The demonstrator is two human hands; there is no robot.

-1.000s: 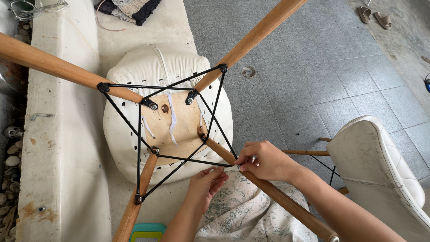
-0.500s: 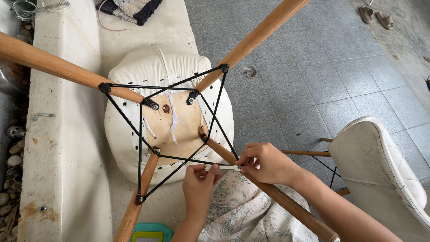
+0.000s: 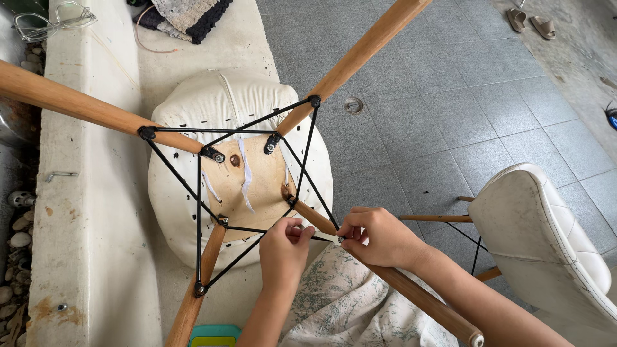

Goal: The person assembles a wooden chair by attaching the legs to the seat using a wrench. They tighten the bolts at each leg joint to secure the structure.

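Concrete ledge (image 3: pixel 96 193) — upturned chair (image 3: pixel 193 115); hands (image 3: pixel 283 250) pinching leg (image 3: pixel 398 289)

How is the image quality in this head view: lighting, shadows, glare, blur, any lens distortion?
Head view: soft, even daylight, no glare; faint shadows only under the upturned chair and the left hand; right hand and black wire bracing sharp, no motion blur; wide lens stretches the wooden legs toward the frame edges; the sandals far off are small but in focus.

Two hands (image 3: pixel 283 247) (image 3: pixel 376 236), two white chairs (image 3: pixel 218 115) (image 3: pixel 546 244), four wooden legs (image 3: pixel 360 54), two sandals (image 3: pixel 530 22).
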